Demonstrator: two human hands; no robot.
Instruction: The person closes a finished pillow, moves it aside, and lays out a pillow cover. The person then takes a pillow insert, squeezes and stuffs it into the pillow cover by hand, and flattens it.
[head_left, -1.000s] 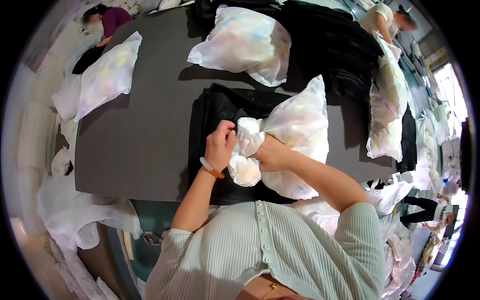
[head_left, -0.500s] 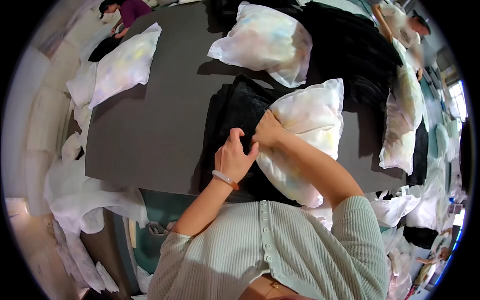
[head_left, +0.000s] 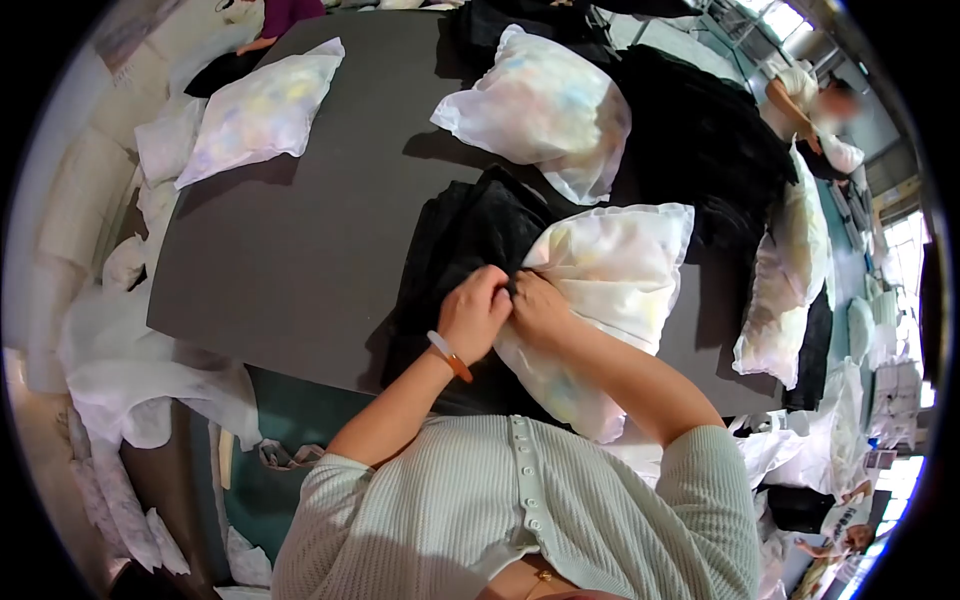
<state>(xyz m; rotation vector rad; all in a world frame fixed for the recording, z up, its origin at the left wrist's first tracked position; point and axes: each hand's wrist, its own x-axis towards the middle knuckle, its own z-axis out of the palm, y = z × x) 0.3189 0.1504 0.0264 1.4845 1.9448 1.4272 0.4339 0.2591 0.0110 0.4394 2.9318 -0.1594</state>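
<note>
A white pillow insert (head_left: pixel 625 270) with faint coloured filling showing through lies at the table's near side, in front of me. Beside it, on its left, is folded black plush fabric (head_left: pixel 460 230). My left hand (head_left: pixel 475 312), a bracelet at its wrist, is closed with its fingers pinching the fabric's edge. Right next to it, my right hand (head_left: pixel 543 308) is closed at the same edge, its forearm lying across the pillow insert. Both hands nearly touch. The exact grip of the right fingers is partly hidden.
On the dark table (head_left: pixel 270 260) lie another white pillow insert (head_left: pixel 545 110) and one at the left (head_left: pixel 265 110). A black fabric pile (head_left: pixel 700 140) fills the back right, with more pillow inserts (head_left: pixel 785 280) at the right edge. Co-workers (head_left: pixel 795 100) stand beyond.
My left hand has moved in against my right and closed on the black fabric's edge; earlier its fingers were apart. The camera view has shifted slightly.
</note>
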